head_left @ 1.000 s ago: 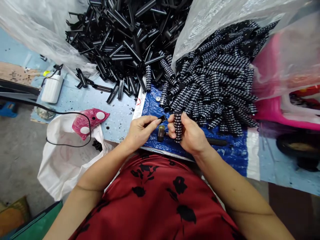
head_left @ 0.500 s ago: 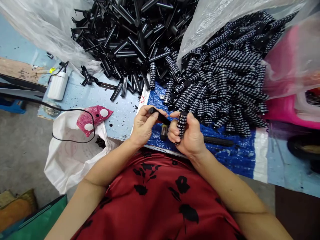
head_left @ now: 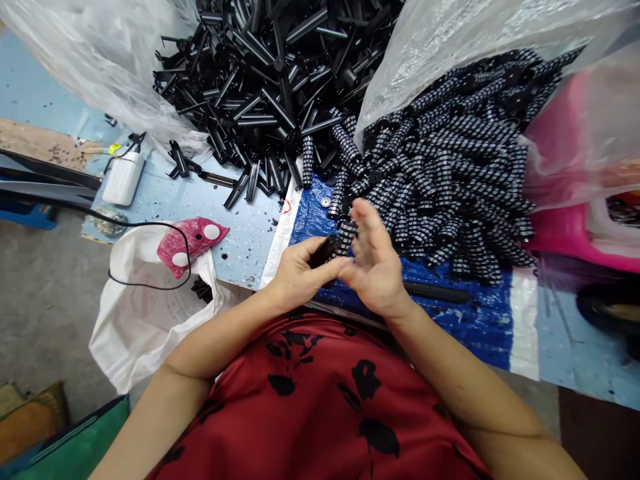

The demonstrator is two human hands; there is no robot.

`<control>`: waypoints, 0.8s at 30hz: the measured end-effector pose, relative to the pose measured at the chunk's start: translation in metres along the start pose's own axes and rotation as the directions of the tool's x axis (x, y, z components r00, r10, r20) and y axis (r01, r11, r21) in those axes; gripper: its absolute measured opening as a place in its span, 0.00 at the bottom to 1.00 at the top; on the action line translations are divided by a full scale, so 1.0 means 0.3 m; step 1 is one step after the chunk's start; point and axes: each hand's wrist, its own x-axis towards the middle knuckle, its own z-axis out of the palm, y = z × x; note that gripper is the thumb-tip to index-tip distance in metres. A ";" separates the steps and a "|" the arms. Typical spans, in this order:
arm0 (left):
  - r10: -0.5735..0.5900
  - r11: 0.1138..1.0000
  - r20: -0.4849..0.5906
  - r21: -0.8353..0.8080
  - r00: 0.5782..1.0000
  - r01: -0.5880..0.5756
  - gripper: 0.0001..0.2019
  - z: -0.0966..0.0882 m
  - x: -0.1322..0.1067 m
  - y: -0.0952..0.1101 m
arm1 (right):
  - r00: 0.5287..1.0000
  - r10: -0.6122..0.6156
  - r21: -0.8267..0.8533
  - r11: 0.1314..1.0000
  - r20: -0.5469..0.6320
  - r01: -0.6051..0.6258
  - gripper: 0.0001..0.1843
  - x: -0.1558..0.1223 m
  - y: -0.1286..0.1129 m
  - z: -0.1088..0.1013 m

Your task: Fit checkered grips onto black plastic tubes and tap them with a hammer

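Observation:
My left hand is closed around a black plastic rod at the table's near edge. On the rod's far end sits a black sleeve with white squares. My right hand is just right of it, fingers stretched out and apart, slightly blurred, its palm turned toward the sleeve's end. Whether the palm touches the sleeve I cannot tell. Both hands hover over a blue tarp.
A heap of black rods lies at the back on clear plastic. A pile of patterned sleeves spills from a bag on the right. A white bag, pink pouch, cable and white charger are left.
My right hand held a patterned sleeve upright, brought it to the rod in my left hand, then let go and opened. The left hand turned the rod toward the right.

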 end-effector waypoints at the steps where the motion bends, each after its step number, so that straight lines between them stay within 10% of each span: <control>1: -0.033 0.999 0.015 -0.030 0.999 0.033 0.15 -0.011 -0.007 0.007 | 0.987 -0.148 -0.171 0.973 0.058 0.156 0.60 -0.012 0.010 -0.026; 4: -0.076 0.995 0.083 -0.052 0.994 0.081 0.20 -0.030 -0.022 0.020 | 0.893 -0.412 -0.433 0.782 0.182 0.449 0.63 -0.037 0.018 -0.078; 12: -0.176 0.958 -0.075 -0.242 0.981 0.153 0.30 0.018 -0.013 -0.004 | 0.803 -0.574 -0.532 0.636 0.158 0.559 0.61 -0.062 -0.015 -0.052; 24: -0.388 0.705 0.154 -0.586 0.909 0.400 0.21 -0.007 -0.006 -0.021 | 0.849 -0.493 -0.645 0.590 0.191 0.487 0.56 -0.079 0.012 -0.043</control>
